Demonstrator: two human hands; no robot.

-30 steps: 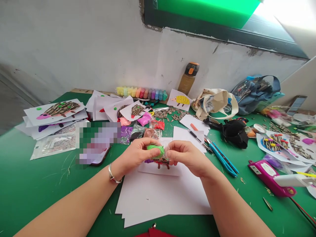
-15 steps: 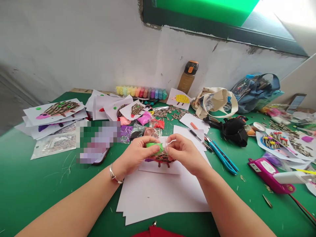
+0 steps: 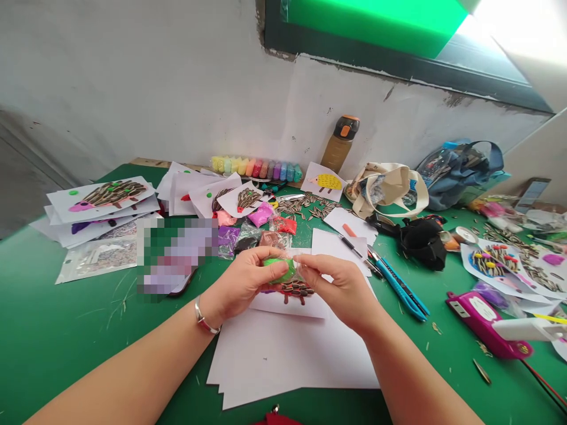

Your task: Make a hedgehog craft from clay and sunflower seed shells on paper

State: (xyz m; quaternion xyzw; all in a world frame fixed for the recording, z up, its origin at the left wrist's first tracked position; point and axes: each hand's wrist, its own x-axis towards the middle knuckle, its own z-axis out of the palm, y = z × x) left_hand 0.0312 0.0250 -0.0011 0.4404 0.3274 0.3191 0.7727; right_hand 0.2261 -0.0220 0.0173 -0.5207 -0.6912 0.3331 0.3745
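Note:
A small clear bag of bright green modelling clay (image 3: 283,270) is held between both hands above the papers. My left hand (image 3: 245,280) grips the clay end, thumb on top. My right hand (image 3: 339,286) pinches the bag's transparent plastic edge between thumb and fingertips. Beneath them lies a card with a hedgehog picture (image 3: 295,304), its body covered in striped sunflower seeds, partly hidden by the hands. That card rests on a stack of white paper (image 3: 283,360). Just beyond are more clay bags, among them a purple one (image 3: 227,239) and a black one (image 3: 247,237).
Finished hedgehog cards (image 3: 104,195) are stacked at left. Loose sunflower seeds (image 3: 305,206) lie at the back, near a water bottle (image 3: 340,143). A blue utility knife (image 3: 401,286), a black pouch (image 3: 420,243) and a magenta device (image 3: 482,321) are on the right.
The hands and the green clay bag have dropped slightly in view, and the right fingers have shifted on the plastic. The whole view has tilted a little.

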